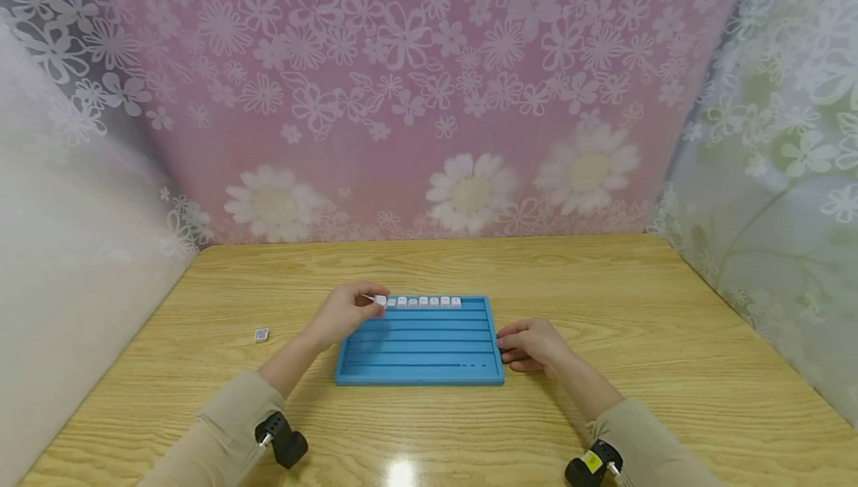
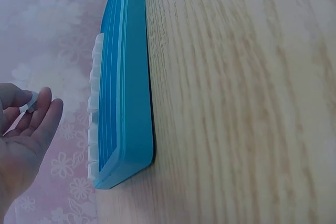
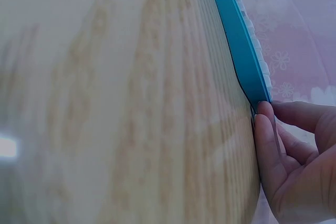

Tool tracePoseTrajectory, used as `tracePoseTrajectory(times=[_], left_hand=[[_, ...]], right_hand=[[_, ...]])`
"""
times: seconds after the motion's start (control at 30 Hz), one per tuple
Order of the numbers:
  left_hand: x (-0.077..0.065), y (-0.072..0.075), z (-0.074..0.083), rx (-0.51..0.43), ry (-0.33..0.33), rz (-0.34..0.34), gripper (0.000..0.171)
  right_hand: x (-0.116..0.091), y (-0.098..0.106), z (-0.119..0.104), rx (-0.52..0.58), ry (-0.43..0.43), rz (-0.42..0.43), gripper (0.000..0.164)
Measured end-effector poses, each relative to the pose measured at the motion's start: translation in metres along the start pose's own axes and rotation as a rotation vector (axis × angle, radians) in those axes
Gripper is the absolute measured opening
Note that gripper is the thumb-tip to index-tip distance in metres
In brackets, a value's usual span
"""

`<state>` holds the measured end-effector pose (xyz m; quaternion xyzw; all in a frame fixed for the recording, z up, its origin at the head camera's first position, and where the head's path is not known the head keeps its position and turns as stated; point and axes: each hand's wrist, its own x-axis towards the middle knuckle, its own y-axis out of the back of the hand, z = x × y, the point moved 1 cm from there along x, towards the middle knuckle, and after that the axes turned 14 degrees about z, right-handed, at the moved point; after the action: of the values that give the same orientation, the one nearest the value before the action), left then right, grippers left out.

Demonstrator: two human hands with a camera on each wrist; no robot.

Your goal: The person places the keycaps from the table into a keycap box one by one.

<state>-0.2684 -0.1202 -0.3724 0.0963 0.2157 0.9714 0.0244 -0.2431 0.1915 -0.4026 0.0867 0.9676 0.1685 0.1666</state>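
At the back left corner of the blue tray (image 1: pixel 422 336), my left hand (image 1: pixel 343 313) pinches a small white keycap (image 2: pixel 30 103) between thumb and fingertips. A row of several white keycaps (image 1: pixel 429 301) stands along the tray's back ledge, just right of that hand. My right hand (image 1: pixel 536 345) holds the tray by its right edge. In the right wrist view its fingertips (image 3: pixel 266 109) bear on the tray's near corner. The left wrist view shows the keycap row from the side, along the tray's raised edge.
A small white square tile (image 1: pixel 261 335) with a dark printed pattern lies on the wooden table (image 1: pixel 436 435), left of the tray. Behind the table hangs a pink floral curtain (image 1: pixel 415 85), with pale curtains on either side. Ridges run across the tray.
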Motion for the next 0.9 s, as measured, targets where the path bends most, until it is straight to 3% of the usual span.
tracePoseTrajectory(times=[0.2,0.67,0.9], left_hand=[[0.000,-0.009,0.003,-0.090,0.035,-0.032,0.030],[0.003,-0.025,0.010,-0.198,-0.017,-0.063,0.032],[0.003,-0.034,0.014,-0.236,0.031,0.002,0.024]], right_hand=[[0.000,-0.001,0.000,-0.012,0.000,0.021,0.028],[-0.001,-0.002,0.000,-0.003,-0.002,0.016,0.028],[-0.002,-0.001,0.001,0.004,-0.002,0.011,0.028]])
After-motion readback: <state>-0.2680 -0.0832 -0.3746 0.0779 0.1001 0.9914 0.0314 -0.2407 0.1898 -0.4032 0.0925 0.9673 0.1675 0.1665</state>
